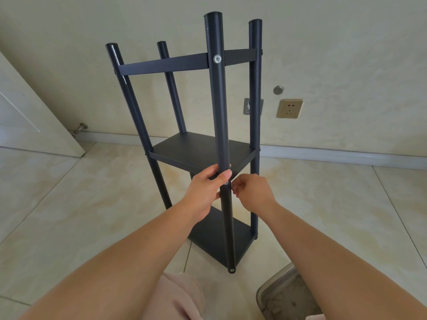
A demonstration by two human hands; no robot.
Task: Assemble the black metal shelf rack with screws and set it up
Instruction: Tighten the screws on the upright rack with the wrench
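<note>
Pale marbled floor tiles (97,204) are meeting a cream wall (346,54) that is carrying a brass-coloured socket (290,109); a white door (25,116) is standing open at the left. On the floor, the black metal shelf rack (203,151) is standing upright near the wall, its four posts rising above the top shelf. The left hand (205,192) is gripping the nearest post (218,100) at the level of the middle shelf, thumb and fingers curled round the tube. The right hand (253,192) is sitting just beside the same post, its fingertips pinching at a small silver screw (226,182) in the post. Another screw head (217,59) is showing higher on this post, at the top shelf. A clear plastic container (286,296) is lying at the lower right.
</note>
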